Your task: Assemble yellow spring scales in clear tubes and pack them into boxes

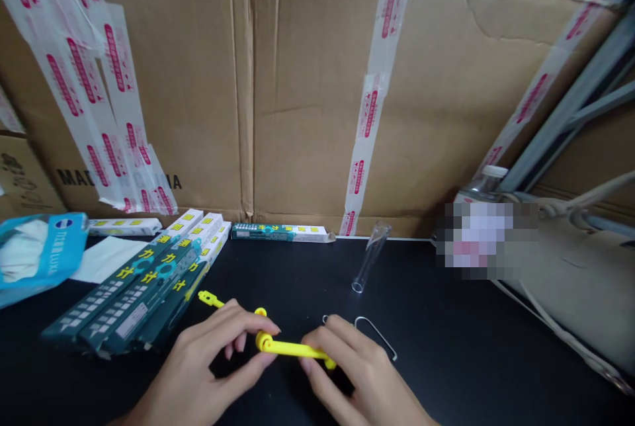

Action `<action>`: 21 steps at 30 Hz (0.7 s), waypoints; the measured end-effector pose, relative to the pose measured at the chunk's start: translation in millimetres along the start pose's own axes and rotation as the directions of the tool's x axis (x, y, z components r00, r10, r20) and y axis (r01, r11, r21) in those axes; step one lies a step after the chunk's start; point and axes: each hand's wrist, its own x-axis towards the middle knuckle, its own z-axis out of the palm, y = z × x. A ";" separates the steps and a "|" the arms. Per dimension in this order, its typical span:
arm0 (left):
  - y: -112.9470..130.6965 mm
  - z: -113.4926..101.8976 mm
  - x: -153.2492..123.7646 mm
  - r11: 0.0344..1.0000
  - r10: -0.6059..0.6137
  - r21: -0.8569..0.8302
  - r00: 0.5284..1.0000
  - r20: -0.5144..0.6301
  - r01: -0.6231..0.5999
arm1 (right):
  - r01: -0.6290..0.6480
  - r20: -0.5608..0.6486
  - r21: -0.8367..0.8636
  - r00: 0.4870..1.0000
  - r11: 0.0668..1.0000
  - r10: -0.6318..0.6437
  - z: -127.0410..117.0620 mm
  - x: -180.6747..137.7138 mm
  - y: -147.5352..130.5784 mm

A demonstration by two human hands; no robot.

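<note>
Head view: both hands' grip around yellow rod

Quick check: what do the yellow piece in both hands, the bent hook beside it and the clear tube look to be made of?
Yellow piece: probably moulded plastic, uniform bright colour with a slight sheen, pinched by left hand and right hand.
Bent hook: likely thin metal wire, grey and glinting.
Clear tube: see-through and glossy; glass or clear plastic, cannot tell which.

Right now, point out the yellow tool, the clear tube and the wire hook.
yellow tool [290,348], head view, on its bar between the hands
clear tube [370,257], head view, mid-length of its wall
wire hook [380,335], head view, on its long straight leg
</note>
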 end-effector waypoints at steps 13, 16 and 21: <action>-5.8 4.1 -12.9 0.999 -0.038 -0.007 0.998 0.049 0.038 | 0.047 -0.041 -0.044 0.998 0.998 -0.049 -0.6 1.0 -0.5; -5.5 3.7 -9.3 0.999 -0.001 0.046 1.000 0.026 0.000 | 0.042 -0.044 -0.040 0.998 0.998 -0.044 0.4 0.1 0.4; -5.1 2.4 -6.1 0.996 0.022 0.086 1.000 0.016 -0.023 | 0.040 -0.050 -0.042 0.998 0.998 -0.043 0.7 0.1 0.0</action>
